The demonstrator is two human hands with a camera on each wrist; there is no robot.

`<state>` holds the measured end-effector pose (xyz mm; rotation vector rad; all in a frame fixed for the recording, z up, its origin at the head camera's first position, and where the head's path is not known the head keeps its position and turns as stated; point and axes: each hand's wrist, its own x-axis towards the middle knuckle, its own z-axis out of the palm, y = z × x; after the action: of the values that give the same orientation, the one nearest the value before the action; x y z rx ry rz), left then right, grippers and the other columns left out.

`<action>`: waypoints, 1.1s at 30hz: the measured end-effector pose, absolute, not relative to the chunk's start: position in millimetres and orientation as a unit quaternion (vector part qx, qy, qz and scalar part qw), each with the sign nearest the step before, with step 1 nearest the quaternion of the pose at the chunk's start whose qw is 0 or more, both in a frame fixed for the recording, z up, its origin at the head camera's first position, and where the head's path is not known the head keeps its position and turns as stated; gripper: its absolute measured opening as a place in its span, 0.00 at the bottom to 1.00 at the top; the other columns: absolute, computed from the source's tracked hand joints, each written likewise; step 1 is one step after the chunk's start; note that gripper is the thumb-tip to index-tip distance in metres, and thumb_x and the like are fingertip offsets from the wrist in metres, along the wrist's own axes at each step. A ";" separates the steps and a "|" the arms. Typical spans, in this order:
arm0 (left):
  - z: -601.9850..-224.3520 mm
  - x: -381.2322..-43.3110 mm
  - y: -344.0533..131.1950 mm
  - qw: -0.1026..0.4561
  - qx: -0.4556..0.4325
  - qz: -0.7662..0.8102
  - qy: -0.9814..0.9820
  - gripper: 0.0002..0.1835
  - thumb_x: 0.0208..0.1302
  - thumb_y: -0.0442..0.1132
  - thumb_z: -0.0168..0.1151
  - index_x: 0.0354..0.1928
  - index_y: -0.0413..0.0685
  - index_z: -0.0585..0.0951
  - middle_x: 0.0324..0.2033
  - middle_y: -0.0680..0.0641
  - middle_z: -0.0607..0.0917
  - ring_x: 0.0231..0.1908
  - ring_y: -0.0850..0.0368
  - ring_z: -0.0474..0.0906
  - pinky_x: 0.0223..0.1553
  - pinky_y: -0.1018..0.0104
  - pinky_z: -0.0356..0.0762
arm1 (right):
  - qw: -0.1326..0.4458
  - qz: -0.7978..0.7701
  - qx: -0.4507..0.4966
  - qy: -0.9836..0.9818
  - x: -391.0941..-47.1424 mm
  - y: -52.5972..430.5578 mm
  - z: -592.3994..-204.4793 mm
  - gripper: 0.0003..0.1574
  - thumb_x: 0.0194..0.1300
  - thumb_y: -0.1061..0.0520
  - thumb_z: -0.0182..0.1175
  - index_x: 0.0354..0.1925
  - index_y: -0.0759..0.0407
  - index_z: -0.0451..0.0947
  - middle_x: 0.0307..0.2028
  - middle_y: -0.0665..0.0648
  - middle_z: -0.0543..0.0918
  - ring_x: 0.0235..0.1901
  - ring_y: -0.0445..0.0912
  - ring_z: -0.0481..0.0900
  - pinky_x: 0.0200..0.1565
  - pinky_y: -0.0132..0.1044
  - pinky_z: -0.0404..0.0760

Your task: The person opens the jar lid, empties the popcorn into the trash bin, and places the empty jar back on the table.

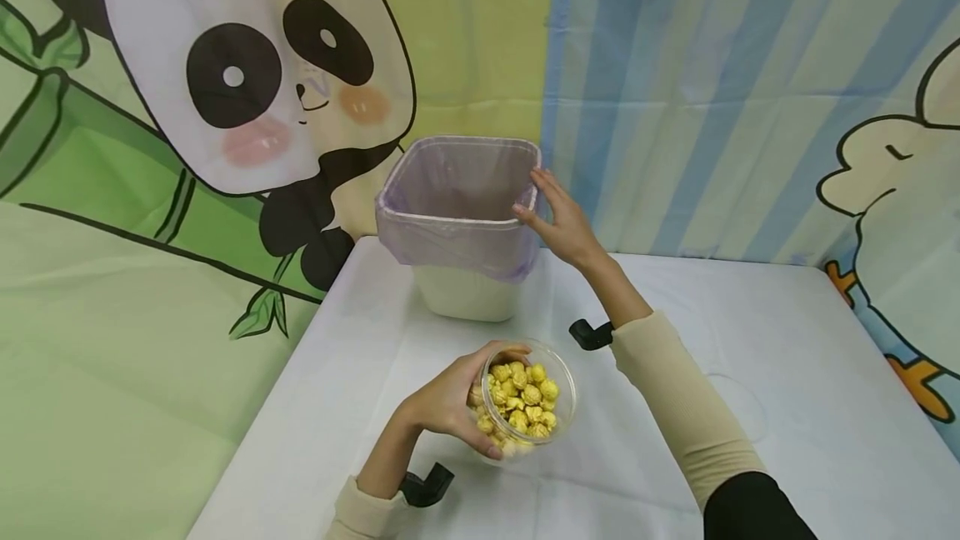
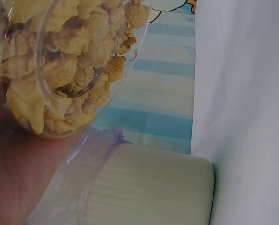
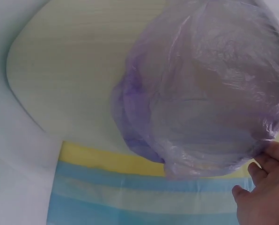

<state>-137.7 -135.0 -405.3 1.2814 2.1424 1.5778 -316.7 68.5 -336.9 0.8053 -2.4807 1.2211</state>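
My left hand grips a clear plastic jar from its left side, thumb in front and fingers behind. Yellow popcorn fills much of the jar, whose open mouth is tilted toward the head camera. In the left wrist view the popcorn shows through the clear wall. Beyond it stands a cream trash can lined with a translucent purple trash bag folded over its rim. My right hand touches the bag-covered rim at the can's right corner, its fingers extended and thumb apart; the bag fills much of the right wrist view.
The can stands at the back of a table with a white cloth, against a striped and panda-printed backdrop. A faint clear disc lies on the cloth beside the right forearm. Black wrist mounts stick out from both wrists.
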 end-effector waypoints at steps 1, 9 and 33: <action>-408.3 -139.7 -136.2 0.091 0.431 0.531 0.724 0.58 0.27 0.37 0.80 0.67 0.51 0.58 0.60 0.48 0.69 0.59 0.53 0.66 0.61 0.57 0.60 | 0.133 0.418 0.279 -0.854 -316.7 68.6 -337.1 0.51 0.60 0.28 0.47 0.71 0.54 0.50 0.70 0.56 0.49 0.69 0.44 0.43 0.65 0.52 0.48; -403.9 -144.3 -158.2 0.058 0.389 0.546 0.740 0.58 0.27 0.42 0.80 0.67 0.49 0.59 0.58 0.48 0.70 0.58 0.50 0.66 0.61 0.56 0.61 | 0.132 0.408 0.278 -0.860 -316.4 69.0 -335.9 0.54 0.57 0.25 0.47 0.71 0.52 0.50 0.70 0.57 0.50 0.69 0.45 0.44 0.65 0.53 0.49; -300.0 -158.4 -237.4 -0.203 0.098 0.461 0.858 0.60 0.32 0.37 0.80 0.69 0.50 0.54 0.62 0.42 0.64 0.60 0.44 0.61 0.57 0.42 0.59 | 0.117 0.411 0.288 -0.857 -316.4 69.1 -337.6 0.52 0.60 0.26 0.44 0.71 0.51 0.46 0.71 0.53 0.47 0.69 0.47 0.44 0.65 0.51 0.50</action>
<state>-158.4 -237.4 -300.0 0.3538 3.1124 1.6724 -316.4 69.1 -337.6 0.8431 -2.5085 1.2029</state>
